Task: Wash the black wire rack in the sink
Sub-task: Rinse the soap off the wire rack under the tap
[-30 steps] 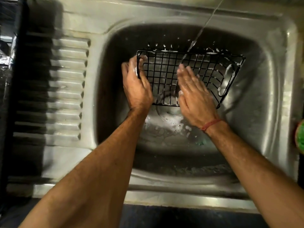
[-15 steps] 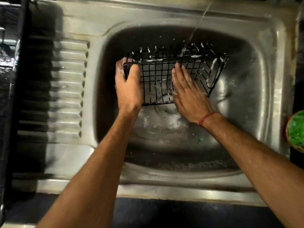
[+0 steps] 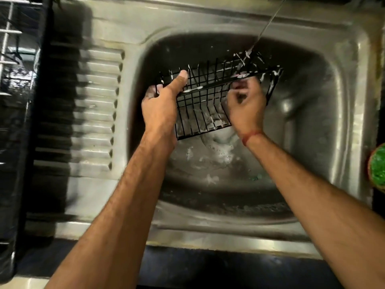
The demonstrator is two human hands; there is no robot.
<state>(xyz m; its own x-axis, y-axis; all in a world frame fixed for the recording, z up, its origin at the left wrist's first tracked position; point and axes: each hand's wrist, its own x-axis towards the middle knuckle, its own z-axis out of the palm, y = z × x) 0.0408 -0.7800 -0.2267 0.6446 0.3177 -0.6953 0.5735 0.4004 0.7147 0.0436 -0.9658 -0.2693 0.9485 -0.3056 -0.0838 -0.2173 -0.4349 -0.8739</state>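
The black wire rack is held tilted above the basin of the stainless steel sink, streaked with white suds, and a thin stream of water lands on its far right corner. The left hand grips the rack's left end, thumb laid along the top rail and fingers curled behind, while the right hand has its fingers curled around the rail near the right end. Foam lies on the basin floor beneath, and a green scrubber sits at the sink's right edge.
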